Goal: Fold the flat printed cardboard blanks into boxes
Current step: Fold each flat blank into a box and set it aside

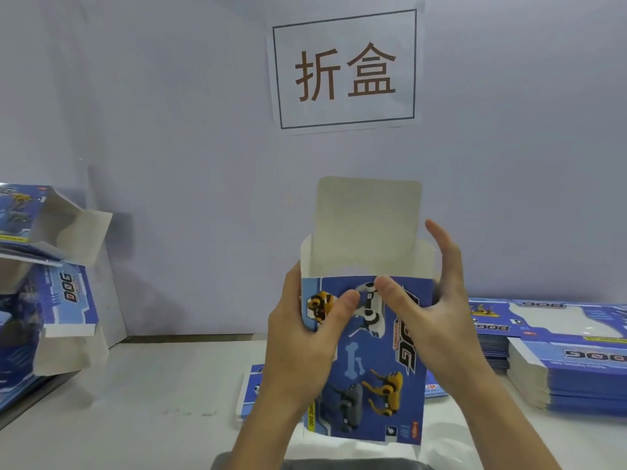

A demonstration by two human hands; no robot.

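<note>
Here the light, easily creased box (366, 351) is held upright above the table (142, 395) by the left hand (302, 337), thumb pinching its printed front, while the right hand (437, 300) is spread wide against its side wall, best gripped at stiff edges, flat blanks (576, 374) stacked beyond.

left folded boxes (40, 266) cropped, blurred

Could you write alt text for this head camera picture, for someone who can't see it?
Two bare hands, left hand and right hand, hold a half-formed blue printed box upright, its top flap standing open. Flat blanks are stacked at right, folded boxes at left, and a paper sign hangs on the wall.
</note>
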